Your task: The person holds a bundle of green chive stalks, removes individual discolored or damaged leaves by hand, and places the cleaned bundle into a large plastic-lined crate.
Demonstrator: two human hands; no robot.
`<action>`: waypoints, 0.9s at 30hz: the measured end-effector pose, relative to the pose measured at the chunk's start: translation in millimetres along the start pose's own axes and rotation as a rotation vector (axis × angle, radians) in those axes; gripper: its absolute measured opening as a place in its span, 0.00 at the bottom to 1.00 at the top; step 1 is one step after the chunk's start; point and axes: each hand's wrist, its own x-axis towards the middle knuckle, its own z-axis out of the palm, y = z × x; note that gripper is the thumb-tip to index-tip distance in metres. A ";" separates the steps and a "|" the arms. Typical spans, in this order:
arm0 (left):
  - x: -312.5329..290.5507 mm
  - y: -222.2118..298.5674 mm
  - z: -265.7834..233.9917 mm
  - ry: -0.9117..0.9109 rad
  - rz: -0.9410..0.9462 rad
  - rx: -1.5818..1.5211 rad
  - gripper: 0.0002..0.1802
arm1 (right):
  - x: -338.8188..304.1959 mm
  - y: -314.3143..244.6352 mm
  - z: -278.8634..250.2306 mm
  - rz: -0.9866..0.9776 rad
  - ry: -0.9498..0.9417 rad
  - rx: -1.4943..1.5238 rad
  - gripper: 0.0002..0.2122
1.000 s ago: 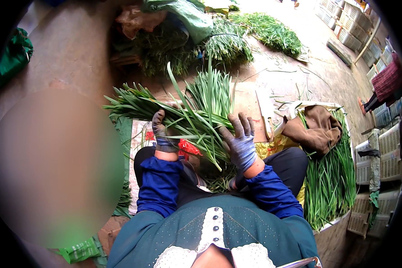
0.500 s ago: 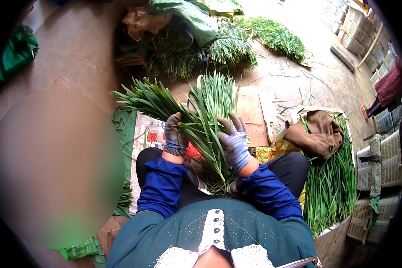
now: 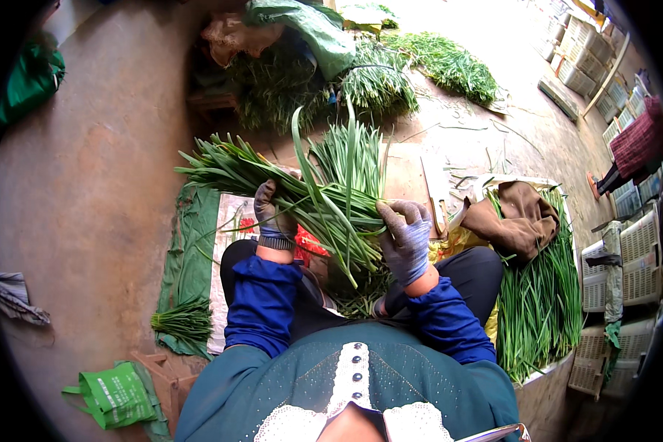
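Note:
My left hand (image 3: pixel 274 215), in a grey-purple glove, is closed around a bunch of garlic chives (image 3: pixel 239 175) slanting across my lap, its leaf tips toward the upper left. At the other end of the bunch, the gloved fingers of my right hand (image 3: pixel 407 239) pinch a few chive blades. Two loose blades arch up above the bunch. Just beyond lies another heap of chives (image 3: pixel 344 151), on or against a wooden board (image 3: pixel 403 171). A knife (image 3: pixel 436 193) with a wide pale blade rests at the board's right side. Chive scraps (image 3: pixel 357 298) lie between my legs.
On my right a white-rimmed container holds many chives (image 3: pixel 541 317) under a brown cloth (image 3: pixel 519 219). Tied bundles (image 3: pixel 379 81) stand ahead. A small bunch (image 3: pixel 183 318) lies on green sheeting at left. Crates (image 3: pixel 641 258) and a walking person (image 3: pixel 637 147) are at right.
My right hand has moved slightly right and down, now pinching blades at the bunch's end. The held bunch lies flatter, and two blades stick up. The blurred shape at left is gone.

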 end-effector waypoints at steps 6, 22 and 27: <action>6.3 30.2 -18.2 0.036 0.009 -0.015 0.20 | -17.6 -14.4 -1.4 0.396 0.180 0.662 0.09; -13.3 83.9 -0.8 -0.104 0.175 -0.086 0.17 | -48.6 19.6 -29.3 0.583 -0.603 0.371 0.28; -18.3 47.8 12.8 -0.294 -0.012 -0.080 0.24 | 19.0 0.3 -10.3 0.038 -0.528 -0.042 0.42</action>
